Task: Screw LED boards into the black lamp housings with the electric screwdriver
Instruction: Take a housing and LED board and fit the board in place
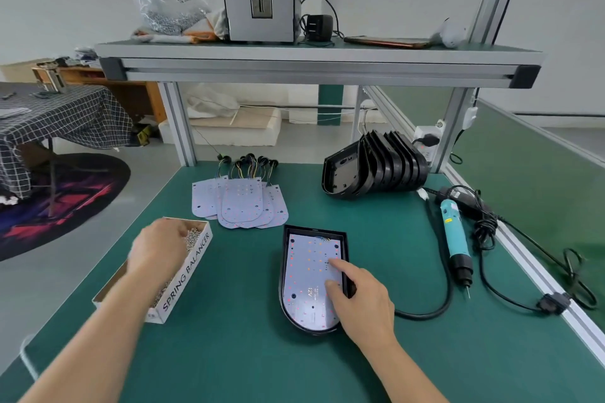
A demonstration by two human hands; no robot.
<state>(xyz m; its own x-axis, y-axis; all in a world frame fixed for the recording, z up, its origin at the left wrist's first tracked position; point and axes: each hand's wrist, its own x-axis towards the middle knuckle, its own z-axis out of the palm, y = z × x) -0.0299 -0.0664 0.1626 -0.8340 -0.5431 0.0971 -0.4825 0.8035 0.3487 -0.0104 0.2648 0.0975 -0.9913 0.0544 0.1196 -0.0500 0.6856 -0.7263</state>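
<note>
Low and centre-right in the frame, the right hand spreads its fingers to pin a thin, light, likely fragile LED board flat inside the black lamp housing. Left hand dips into the screw box; its grip is hidden.

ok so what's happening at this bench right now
A person is assembling lamps. The left hand reaches into the cardboard box of screws, while the right hand presses an LED board flat inside a black lamp housing. The electric screwdriver lies untouched on the green mat. Spare LED boards and stacked housings wait behind.
</note>
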